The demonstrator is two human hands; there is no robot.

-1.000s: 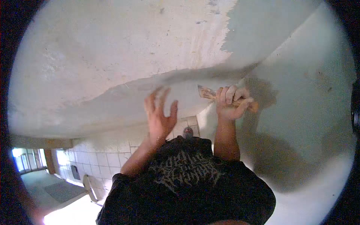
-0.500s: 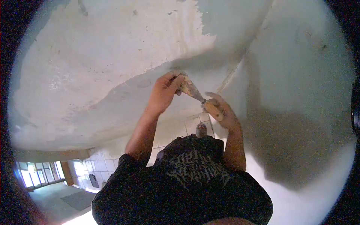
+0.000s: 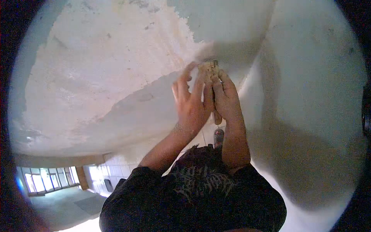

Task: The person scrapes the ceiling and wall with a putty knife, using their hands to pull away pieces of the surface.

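A putty knife [image 3: 208,67] with a wide, plaster-smeared blade and a wooden handle is held upright in front of the wall. My right hand [image 3: 228,96] grips it from the right, its thumb and fingers closed at the lower part of the blade, and the handle's end sticks out below. On the other side, my left hand [image 3: 192,106] has its fingers spread, some of them lying against the blade. Whether the blade's top edge touches the wall cannot be made out.
A large wall [image 3: 96,58] with patchy pale plaster and grey-green areas fills the view, a corner line running down at right. Below are floor tiles and my foot in a sandal [image 3: 218,135]. A bright barred window [image 3: 50,179] lies at lower left.
The putty knife has turned from slanting to nearly upright, blade up. My right hand has moved up from the handle toward the blade. My left hand has gone from pinching the blade to spread fingers.
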